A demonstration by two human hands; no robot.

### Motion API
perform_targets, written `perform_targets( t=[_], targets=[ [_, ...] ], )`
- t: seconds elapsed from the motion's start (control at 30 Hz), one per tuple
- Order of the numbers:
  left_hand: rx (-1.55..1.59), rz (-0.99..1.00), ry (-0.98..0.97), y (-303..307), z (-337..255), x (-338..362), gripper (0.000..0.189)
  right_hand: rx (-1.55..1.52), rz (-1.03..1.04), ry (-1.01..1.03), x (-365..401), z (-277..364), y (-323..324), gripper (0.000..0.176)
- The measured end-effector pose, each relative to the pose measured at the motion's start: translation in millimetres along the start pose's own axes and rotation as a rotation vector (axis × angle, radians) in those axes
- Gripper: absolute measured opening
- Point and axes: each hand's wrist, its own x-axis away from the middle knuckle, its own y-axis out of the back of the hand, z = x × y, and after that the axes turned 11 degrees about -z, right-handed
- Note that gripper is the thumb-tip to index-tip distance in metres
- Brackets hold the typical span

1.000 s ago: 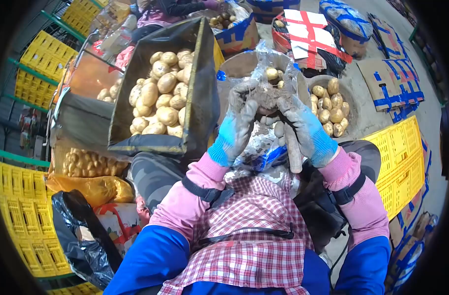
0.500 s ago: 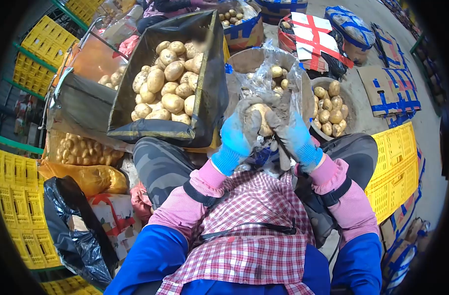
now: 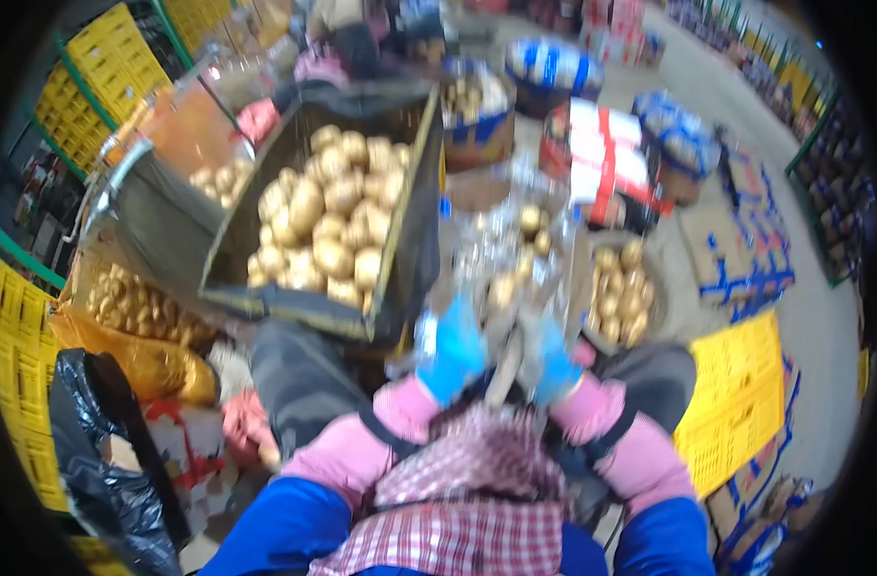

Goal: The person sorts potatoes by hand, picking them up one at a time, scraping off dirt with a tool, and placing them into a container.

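Both my hands wear blue and grey gloves, smeared by motion, close together in front of my apron. My left hand (image 3: 450,348) is at the near left of a plastic-lined box (image 3: 477,195). On its near right side is my right hand (image 3: 546,357), its fingers blurred. A pale potato (image 3: 503,289) shows just beyond the hands, and I cannot tell whether they touch it. More potatoes (image 3: 531,221) lie in the clear plastic liner (image 3: 477,245). A narrow greyish piece (image 3: 503,372) shows between the hands.
A dark, tilted bin (image 3: 421,182) full of potatoes stands left of the box. To the right is a round tub (image 3: 657,312) of potatoes. Yellow crates (image 3: 731,394) flank me. Taped boxes (image 3: 606,158) stand ahead, and a person (image 3: 347,43) sits at the far left.
The view has tilted up and blurred. My hands have drawn down toward the apron and apart from the potato previously held between them.
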Motion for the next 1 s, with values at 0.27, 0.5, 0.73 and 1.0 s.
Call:
perform_targets(
  t=[0.27, 0.5, 0.73, 1.0],
  targets=[
    [-0.031, -0.040, -0.056, -10.8, 39.6, -1.0, 0.039, -0.218, 0.039, -0.390, -10.7, 22.2, 2.6, 0.028],
    [-0.073, -0.010, -0.155, -6.7, 13.3, -12.7, 0.046, -0.353, 0.000, -0.361, -6.1, 36.4, -19.2, 0.035],
    [0.216, 0.254, 0.238, 0.9, 11.7, -35.9, 0.044, -0.280, 0.162, -0.392, -14.4, 35.9, -2.7, 0.046],
    [0.230, 0.286, 0.174, -7.8, 40.0, -44.6, 0.038, -0.341, 0.346, -0.472, -12.9, 51.5, -3.2, 0.054]
  ],
)
